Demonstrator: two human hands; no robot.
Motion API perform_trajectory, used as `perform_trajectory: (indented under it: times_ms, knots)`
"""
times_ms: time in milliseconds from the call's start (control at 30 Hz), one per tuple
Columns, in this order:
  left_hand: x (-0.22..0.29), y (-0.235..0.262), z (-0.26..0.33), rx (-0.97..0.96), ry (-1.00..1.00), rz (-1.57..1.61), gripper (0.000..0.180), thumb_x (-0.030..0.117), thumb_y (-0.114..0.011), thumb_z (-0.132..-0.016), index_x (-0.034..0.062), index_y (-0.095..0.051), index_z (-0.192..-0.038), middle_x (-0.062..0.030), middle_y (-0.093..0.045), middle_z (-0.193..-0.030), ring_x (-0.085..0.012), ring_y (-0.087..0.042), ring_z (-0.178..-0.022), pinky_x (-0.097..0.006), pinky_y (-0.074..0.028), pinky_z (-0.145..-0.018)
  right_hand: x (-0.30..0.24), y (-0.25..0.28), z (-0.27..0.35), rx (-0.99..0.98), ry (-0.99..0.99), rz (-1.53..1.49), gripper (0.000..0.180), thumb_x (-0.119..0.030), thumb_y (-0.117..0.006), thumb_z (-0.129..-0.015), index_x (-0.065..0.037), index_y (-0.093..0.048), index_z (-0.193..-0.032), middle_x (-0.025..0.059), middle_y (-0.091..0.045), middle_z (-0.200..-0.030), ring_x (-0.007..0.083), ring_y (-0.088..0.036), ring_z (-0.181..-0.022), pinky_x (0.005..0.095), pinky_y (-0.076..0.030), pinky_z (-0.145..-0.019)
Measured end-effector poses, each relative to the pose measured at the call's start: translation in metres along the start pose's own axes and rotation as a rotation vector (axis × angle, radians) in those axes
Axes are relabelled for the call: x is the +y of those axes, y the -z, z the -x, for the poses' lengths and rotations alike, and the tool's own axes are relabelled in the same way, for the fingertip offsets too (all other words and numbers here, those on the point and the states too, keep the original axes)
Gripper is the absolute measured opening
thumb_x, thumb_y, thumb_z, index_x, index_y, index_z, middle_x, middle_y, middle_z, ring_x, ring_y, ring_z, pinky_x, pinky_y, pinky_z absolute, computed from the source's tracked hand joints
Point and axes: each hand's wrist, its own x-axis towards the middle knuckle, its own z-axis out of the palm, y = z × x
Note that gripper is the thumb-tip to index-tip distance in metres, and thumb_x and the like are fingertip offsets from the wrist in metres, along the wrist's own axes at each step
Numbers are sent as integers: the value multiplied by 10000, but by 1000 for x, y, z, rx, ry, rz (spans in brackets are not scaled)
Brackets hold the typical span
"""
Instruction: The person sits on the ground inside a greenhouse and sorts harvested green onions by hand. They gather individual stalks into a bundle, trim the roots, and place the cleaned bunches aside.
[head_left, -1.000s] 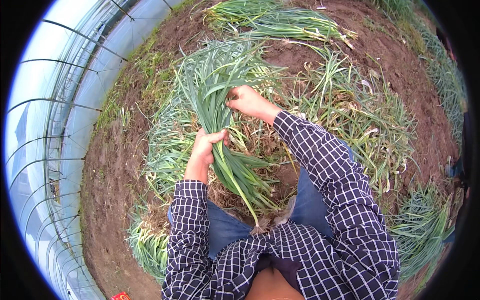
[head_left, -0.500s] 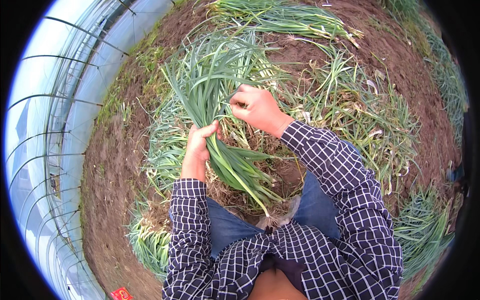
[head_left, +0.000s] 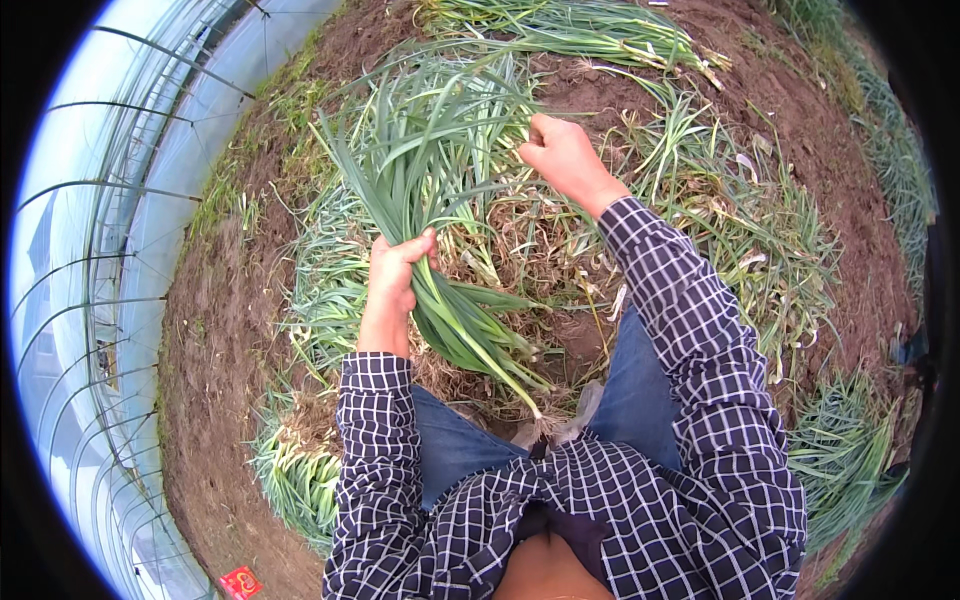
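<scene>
My left hand (head_left: 394, 277) is wrapped round a bunch of green garlic (head_left: 400, 190), gripping it about the middle. Its long flat leaves fan up and away from me, while paler stems slant down to the right. One stem ends in a white base with stringy roots (head_left: 541, 422) close to my lap. My right hand (head_left: 566, 155) is raised to the right of the leaves, thumb and fingers pinched together. Leaf tips reach close to those fingers, but whatever they hold is hidden.
Loose green plants and brown roots lie beneath my hands. Stripped leaves (head_left: 720, 230) spread to the right. Bundles lie at the back (head_left: 580, 35), lower left (head_left: 300, 480) and lower right (head_left: 845, 460). A plastic-covered frame (head_left: 100, 300) curves along the left; a red packet (head_left: 240, 582) lies below it.
My right hand has moved up and to the right, away from the bunch. My left hand keeps its hold and has shifted only slightly.
</scene>
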Motion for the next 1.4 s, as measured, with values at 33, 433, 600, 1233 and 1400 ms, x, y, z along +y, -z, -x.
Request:
perform_trajectory:
  times_ms: [33, 433, 600, 1233, 1400]
  knots:
    - [3, -3, 1, 21, -7, -10, 120, 25, -646, -735, 15, -555, -813, -54, -558, -618, -154, -514, -500, -279, -436, -475, 3, 4, -1, -79, 14, 53, 152, -124, -564, -753, 25, -536, -757, 107, -552, -615, 168, -565, -547, 334, -458, -504]
    - [1, -13, 0, 9, -64, -105, 141, 40, -621, -731, -10, -556, -846, -54, -547, -632, -144, -500, -504, -259, -424, -480, -32, -53, 37, -204, 186, 57, 241, -225, -500, -802, -19, -570, -698, 183, -582, -690, 361, -565, -656, 450, -442, -628]
    - [11, -11, 6, -4, -51, -91, 143, 49, -623, -737, -3, -537, -838, -51, -534, -623, -145, -500, -506, -259, -422, -478, 16, -46, 17, -346, -33, -425, 253, -121, -525, -794, 23, -600, -989, 91, -609, -715, 185, -542, -558, 333, -454, -515]
    - [2, -16, 2, -107, -79, -83, 121, -2, -638, -727, 8, -583, -835, -38, -561, -628, -127, -509, -494, -248, -422, -466, -1, -58, 24, 3, -218, -341, 271, -191, -503, -770, 59, -576, -697, 200, -541, -594, 286, -543, -566, 410, -402, -568]
    - [4, -19, 5, -62, -34, -142, 119, -4, -632, -724, 7, -589, -834, -35, -564, -633, -124, -504, -488, -252, -413, -460, -15, -43, 19, -208, -365, -647, 262, -169, -616, -776, 73, -638, -875, 142, -643, -749, 161, -574, -701, 309, -437, -678]
